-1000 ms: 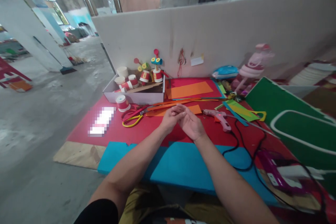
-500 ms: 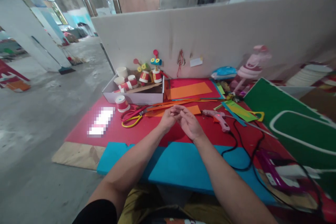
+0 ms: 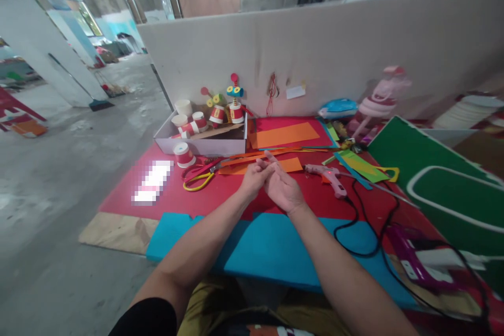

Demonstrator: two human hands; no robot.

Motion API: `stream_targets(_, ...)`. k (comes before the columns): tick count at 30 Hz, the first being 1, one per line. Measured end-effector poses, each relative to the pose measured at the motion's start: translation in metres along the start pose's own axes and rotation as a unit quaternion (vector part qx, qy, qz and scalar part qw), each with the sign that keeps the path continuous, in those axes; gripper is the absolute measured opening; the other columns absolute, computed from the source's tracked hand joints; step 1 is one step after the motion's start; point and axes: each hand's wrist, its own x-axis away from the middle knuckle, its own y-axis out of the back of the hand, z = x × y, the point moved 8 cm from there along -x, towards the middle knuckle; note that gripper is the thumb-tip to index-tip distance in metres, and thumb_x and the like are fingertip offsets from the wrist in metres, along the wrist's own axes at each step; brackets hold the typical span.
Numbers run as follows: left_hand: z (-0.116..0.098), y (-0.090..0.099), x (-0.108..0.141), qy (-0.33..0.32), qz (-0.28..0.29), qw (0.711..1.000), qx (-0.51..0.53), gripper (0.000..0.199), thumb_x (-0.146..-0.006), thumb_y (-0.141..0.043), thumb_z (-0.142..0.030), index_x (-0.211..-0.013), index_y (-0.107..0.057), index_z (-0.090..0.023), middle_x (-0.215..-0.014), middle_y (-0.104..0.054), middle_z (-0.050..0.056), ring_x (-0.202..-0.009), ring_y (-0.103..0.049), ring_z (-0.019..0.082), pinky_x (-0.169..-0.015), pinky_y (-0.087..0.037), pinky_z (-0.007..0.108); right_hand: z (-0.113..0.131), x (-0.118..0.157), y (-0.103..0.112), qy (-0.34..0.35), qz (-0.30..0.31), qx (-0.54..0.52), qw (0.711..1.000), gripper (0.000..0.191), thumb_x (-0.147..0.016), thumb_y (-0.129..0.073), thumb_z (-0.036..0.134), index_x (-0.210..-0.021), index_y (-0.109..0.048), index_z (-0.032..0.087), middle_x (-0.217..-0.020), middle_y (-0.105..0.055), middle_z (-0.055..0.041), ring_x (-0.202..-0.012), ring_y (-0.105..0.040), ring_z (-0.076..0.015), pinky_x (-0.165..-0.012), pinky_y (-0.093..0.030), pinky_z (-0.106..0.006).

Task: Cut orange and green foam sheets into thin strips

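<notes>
Over the red tabletop (image 3: 228, 202), my two hands meet in front of me. My left hand (image 3: 253, 177) has its fingers curled in against the fingers of the right; whether something small lies between them is hidden. My right hand (image 3: 286, 189) is turned palm up, one finger stretched out and the others loosely bent. Just beyond them lie an orange paper piece (image 3: 293, 165) and long thin orange paper strips (image 3: 246, 156). Scissors with yellow and red handles (image 3: 199, 182) rest to the left. A pink hot glue gun (image 3: 328, 176) lies to the right.
A white box (image 3: 220, 147) at the back left holds paper cups and cup figures (image 3: 235, 110). A red-and-white paper cup (image 3: 184, 155) stands before it. Black cables (image 3: 356, 220) loop on the right near a purple case (image 3: 413, 257). A green board (image 3: 433, 168) leans there.
My right hand has opened somewhat, and one finger now points up and away. The left fingers have shifted slightly against it. Objects on the table have stayed put.
</notes>
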Motion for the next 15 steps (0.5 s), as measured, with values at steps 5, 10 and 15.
stream_targets(5, 0.001, -0.009, 0.002, 0.0, 0.031, 0.999, -0.018, 0.025, -0.061, -0.087, -0.032, -0.067, -0.067, -0.017, -0.067, -0.065, 0.001, -0.069, -0.059, 0.014, -0.069, -0.044, 0.026, 0.004, -0.002, 0.017, -0.016, -0.019, 0.049, 0.998, 0.031, -0.082, -0.068, 0.04, -0.108, -0.067, 0.025, -0.097, -0.072, -0.0035, -0.092, -0.067, -0.0195, -0.09, -0.053, -0.035)
stream_targets(10, -0.01, -0.008, 0.003, -0.052, 0.027, 0.998, -0.038, 0.034, -0.058, -0.088, -0.04, -0.059, -0.063, -0.017, -0.064, -0.061, -0.001, -0.066, -0.054, 0.012, -0.066, -0.043, 0.025, 0.005, -0.001, 0.017, -0.003, -0.026, 0.04, 0.999, 0.031, -0.081, -0.068, 0.038, -0.11, -0.066, 0.026, -0.101, -0.071, -0.0031, -0.096, -0.066, -0.0203, -0.093, -0.052, -0.037)
stream_targets(15, -0.001, -0.003, 0.003, -0.009, 0.006, 0.999, -0.032, 0.04, -0.059, -0.086, -0.048, -0.061, -0.063, -0.015, -0.057, -0.059, -0.001, -0.058, -0.052, 0.011, -0.057, -0.037, 0.024, 0.004, 0.001, 0.011, -0.016, 0.0, -0.005, 1.0, 0.042, -0.081, -0.066, 0.047, -0.118, -0.062, 0.028, -0.114, -0.07, -0.005, -0.106, -0.063, -0.0243, -0.1, -0.049, -0.046)
